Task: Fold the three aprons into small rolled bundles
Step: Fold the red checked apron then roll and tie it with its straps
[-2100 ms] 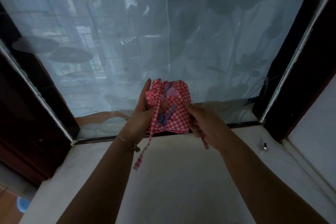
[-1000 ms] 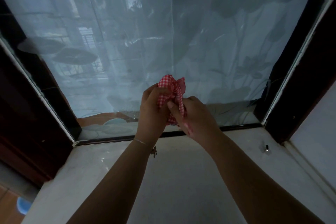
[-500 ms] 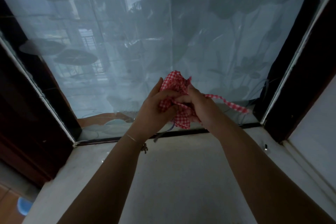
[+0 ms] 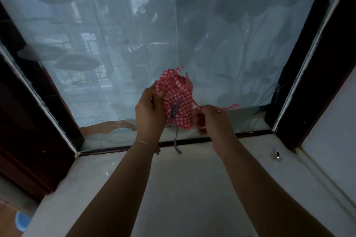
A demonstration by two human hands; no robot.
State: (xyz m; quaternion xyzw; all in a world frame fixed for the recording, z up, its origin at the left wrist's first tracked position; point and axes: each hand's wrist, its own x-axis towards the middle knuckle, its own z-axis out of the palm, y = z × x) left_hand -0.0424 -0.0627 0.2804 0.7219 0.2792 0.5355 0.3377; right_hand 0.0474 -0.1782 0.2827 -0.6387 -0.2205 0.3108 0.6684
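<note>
Both hands [image 4: 179,113] grip red checked apron bundle [image 4: 178,100] above sill [image 4: 173,188].

The small bundled cloth apron [image 4: 177,94] has a red and white check pattern. Its thin tie strap [image 4: 228,107] shows the same red and white checks. A narrow ribbon [image 4: 177,147] with dark blue and white stripes hangs from it. The sheer curtain [image 4: 192,34] is pale blue-grey with darker grey leaf shapes. The stone window sill [image 4: 183,188] is light grey. The window frame [image 4: 317,63] is dark brown.

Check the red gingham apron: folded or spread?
Folded: the apron is a compact bundle held up between both hands, ties dangling loose.
</note>
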